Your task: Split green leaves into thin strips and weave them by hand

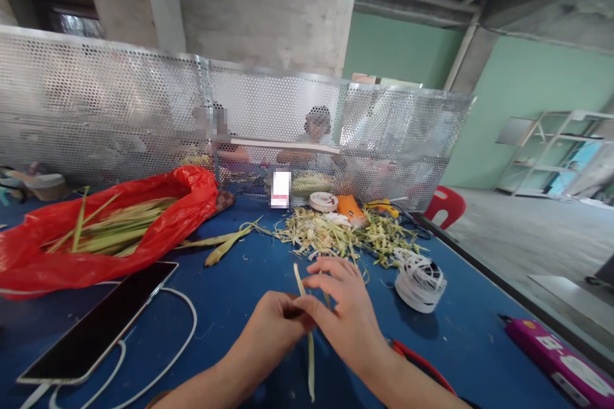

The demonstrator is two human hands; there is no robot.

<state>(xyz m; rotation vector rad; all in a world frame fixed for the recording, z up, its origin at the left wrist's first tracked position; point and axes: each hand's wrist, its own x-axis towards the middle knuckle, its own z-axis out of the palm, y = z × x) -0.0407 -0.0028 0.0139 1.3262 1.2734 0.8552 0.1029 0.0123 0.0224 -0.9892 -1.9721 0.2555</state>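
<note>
Over the blue table, my left hand (283,319) is closed in a pinch on a narrow pale green plant strip (311,364), one end of which hangs down toward me. Its other end sticks up between my hands. My right hand (343,303) meets the left at the thumb, its fingers bent and partly spread around the upper part of the strip. Whether the right fingertips grip it is hard to see. Past my hands lies a heap of shredded plant scraps (326,236), and two longer leaves (225,246) rest to its left.
A red plastic bag (192,198) of long leaves and a tablet (100,326) with a white cable are on the left. On the right are a roll of white strips (419,284), red-handled tool (422,361) and purple case (556,358). A perforated metal screen (278,96) stands behind; people sit beyond.
</note>
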